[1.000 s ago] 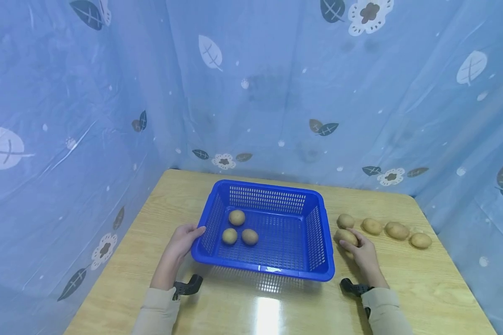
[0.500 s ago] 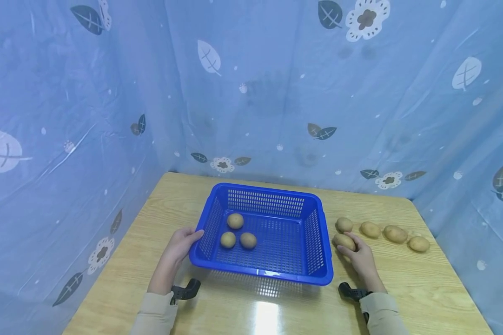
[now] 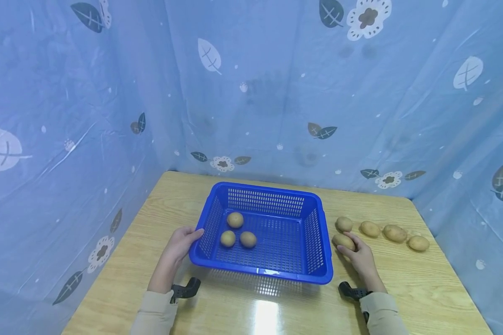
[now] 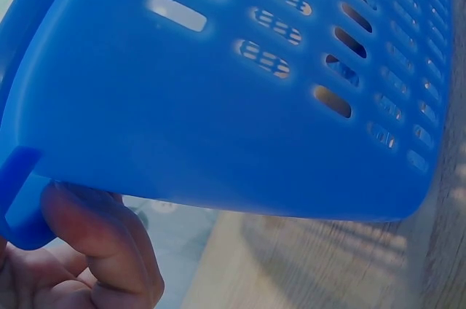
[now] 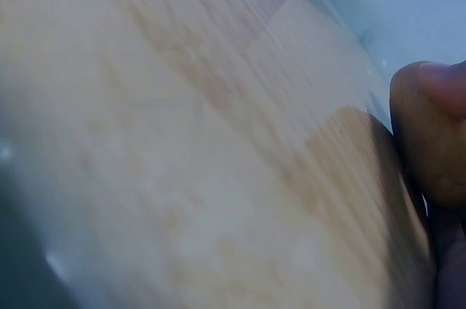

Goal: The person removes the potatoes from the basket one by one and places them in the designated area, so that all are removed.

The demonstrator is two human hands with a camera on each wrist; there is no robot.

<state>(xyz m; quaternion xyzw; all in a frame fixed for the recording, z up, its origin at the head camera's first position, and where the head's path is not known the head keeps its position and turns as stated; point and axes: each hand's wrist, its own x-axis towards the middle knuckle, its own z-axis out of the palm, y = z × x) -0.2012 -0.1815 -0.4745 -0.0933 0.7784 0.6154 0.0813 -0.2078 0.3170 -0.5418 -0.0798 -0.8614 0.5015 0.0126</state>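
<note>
Blue basket (image 3: 272,260) sat on the wooden worktop (image 3: 402,288), taken here as the landmark. Left hand (image 3: 178,246) lay at the basket's left wall, fingers curled round the rim there; the left wrist view showed a fingertip (image 4: 87,229) pressed under the rim's lip. Three potatoes lay inside the basket, toward its left half: one nearer the far wall (image 3: 235,219), two side by side nearer the front (image 3: 228,238) (image 3: 248,239), the front pair almost touching.

Right hand (image 3: 360,258) rested on the worktop just right of the basket, fingers curled over one potato (image 3: 343,240) that lay close beside the basket's right wall. Right wrist view was blurred; it showed only a fingertip (image 5: 444,87) against potato skin.

Four more potatoes formed a row running rightward from the basket: first (image 3: 344,224), second (image 3: 370,228), third (image 3: 395,233), fourth (image 3: 419,243). The first lay just behind the gripped potato.
</note>
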